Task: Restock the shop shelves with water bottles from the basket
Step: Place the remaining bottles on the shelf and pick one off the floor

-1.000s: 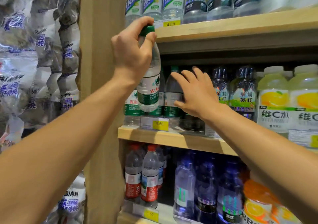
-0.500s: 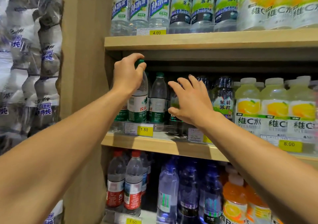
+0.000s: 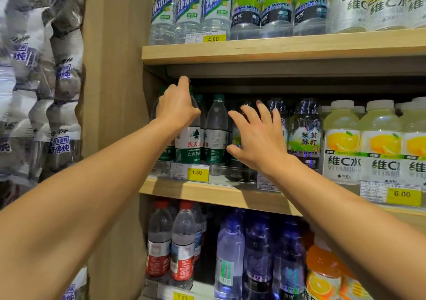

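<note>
I see wrapped snack packs [image 3: 43, 87] stacked down the left edge of the frame, beside a wooden post [image 3: 117, 115]. At upper right stand soda water bottles [image 3: 276, 4]. Lemon drinks [image 3: 378, 142] fill the middle right, over a yellow 6.00 tag [image 3: 402, 194]. At the bottom centre are blue bottles [image 3: 258, 253], with orange drinks [image 3: 322, 274] just to their right in the lower corner.

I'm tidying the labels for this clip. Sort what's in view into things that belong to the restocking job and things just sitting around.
Part of the job:
- green-capped water bottle, gripped near the top by the left hand
- right hand, fingers spread against the neighbouring bottles
- middle shelf

Just there:
- lemon vitamin C drinks
- soda water bottles
- red-capped water bottles
- 1.50 price tag
</note>
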A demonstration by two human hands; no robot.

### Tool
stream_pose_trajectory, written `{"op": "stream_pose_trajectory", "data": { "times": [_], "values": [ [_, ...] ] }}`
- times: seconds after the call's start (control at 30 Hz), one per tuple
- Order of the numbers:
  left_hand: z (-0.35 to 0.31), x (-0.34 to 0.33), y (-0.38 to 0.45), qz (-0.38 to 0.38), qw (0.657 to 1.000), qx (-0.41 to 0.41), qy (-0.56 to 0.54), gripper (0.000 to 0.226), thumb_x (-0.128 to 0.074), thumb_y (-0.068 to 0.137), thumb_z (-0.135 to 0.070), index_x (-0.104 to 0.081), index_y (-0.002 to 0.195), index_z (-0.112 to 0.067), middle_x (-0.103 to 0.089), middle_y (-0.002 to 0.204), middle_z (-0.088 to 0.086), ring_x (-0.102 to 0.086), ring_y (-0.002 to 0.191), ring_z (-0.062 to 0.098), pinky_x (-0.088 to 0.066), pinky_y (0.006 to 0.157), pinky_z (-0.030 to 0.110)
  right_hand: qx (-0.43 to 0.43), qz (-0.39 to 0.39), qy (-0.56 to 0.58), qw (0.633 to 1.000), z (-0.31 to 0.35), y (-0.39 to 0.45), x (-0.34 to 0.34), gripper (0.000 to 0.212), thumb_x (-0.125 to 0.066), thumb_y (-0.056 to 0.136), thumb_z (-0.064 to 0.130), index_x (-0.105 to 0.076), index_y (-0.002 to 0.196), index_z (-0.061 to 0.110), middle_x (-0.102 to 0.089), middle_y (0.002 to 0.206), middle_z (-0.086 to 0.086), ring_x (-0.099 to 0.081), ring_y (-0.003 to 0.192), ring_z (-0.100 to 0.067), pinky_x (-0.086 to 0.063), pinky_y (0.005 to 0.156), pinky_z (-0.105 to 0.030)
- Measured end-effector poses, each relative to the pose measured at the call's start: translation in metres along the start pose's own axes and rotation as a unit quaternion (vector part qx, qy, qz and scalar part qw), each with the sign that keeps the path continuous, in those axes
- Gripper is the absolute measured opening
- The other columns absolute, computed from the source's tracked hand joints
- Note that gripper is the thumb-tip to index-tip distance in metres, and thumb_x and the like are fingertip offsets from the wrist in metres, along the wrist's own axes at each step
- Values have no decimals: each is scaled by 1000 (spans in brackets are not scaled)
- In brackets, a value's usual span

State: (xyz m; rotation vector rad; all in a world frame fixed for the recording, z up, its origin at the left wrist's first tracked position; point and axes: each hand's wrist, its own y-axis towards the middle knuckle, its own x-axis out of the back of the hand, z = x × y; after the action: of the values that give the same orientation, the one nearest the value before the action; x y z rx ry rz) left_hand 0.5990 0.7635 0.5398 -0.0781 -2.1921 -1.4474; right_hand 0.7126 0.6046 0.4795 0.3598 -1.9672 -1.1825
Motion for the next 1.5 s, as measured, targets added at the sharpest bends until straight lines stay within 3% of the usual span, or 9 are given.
{"op": "stream_pose_trajectory", "data": {
  "times": [0.13,0.23,0.33,0.47,0.67,0.97,1.23,1.5],
  "values": [
    [6,-3,1,16,997,-2,77,65,-69,89,-37,-39,143,-17,-57,126,15,-48,121,39,-44,92,51,6,-4,-5,1000,1,-1,1,76,-58,85,55,-24,150,31,-26,156,-2,-7,148,-34,-3,117,-59],
    [5,-12,-4,14,993,-6,113,50,-56,96,-31,-43,141,-18,-52,135,14,-38,129,37,-38,97,51,21,-6,-4,1000,9,-15,-3,71,-51,89,56,-26,150,30,-28,155,-2,-8,148,-33,1,117,-58],
    [6,-23,-14,-10,991,-23,134,44,-49,98,-32,-44,140,-22,-48,139,13,-34,131,37,-34,99,50,31,-11,-12,999,16,-35,-16,64,-47,89,56,-41,145,25,-40,150,-5,-18,146,-36,-4,116,-60],
    [12,-33,-27,-22,982,-52,181,63,-58,88,-57,-41,141,-27,-43,143,9,-27,136,35,-29,104,51,17,-25,-16,999,16,-44,-32,63,-38,86,55,-55,136,21,-50,143,-10,-31,141,-40,-12,114,-61],
    [18,-32,-27,-18,982,-73,176,67,-56,88,-58,-36,144,-27,-44,145,9,-24,140,35,-25,108,52,12,-59,-5,998,16,-45,-38,62,-38,85,52,-59,133,19,-53,141,-11,-34,139,-40,-20,113,-62],
    [26,-37,-30,24,986,-69,148,58,-45,98,-55,-27,149,-33,-29,155,11,-16,147,36,-9,118,63,5,-47,-6,999,15,-45,-40,64,-32,86,54,-56,135,21,-50,144,-11,-30,142,-39,-12,115,-59],
    [33,-44,-51,8,985,-62,162,80,-54,91,-60,-10,155,-39,-15,163,8,-3,152,32,-9,119,60,-3,-24,4,1000,19,-55,-34,65,-29,85,54,-54,137,22,-48,146,-10,-27,143,-38,-7,116,-58],
    [31,-31,-72,61,990,-46,121,75,-51,94,-55,-12,156,-40,-10,165,6,-2,152,31,-9,119,60,-37,46,25,998,24,-82,-16,61,-36,94,53,-30,150,31,-23,160,-2,-5,149,-32,1,118,-56]
  ]
}}
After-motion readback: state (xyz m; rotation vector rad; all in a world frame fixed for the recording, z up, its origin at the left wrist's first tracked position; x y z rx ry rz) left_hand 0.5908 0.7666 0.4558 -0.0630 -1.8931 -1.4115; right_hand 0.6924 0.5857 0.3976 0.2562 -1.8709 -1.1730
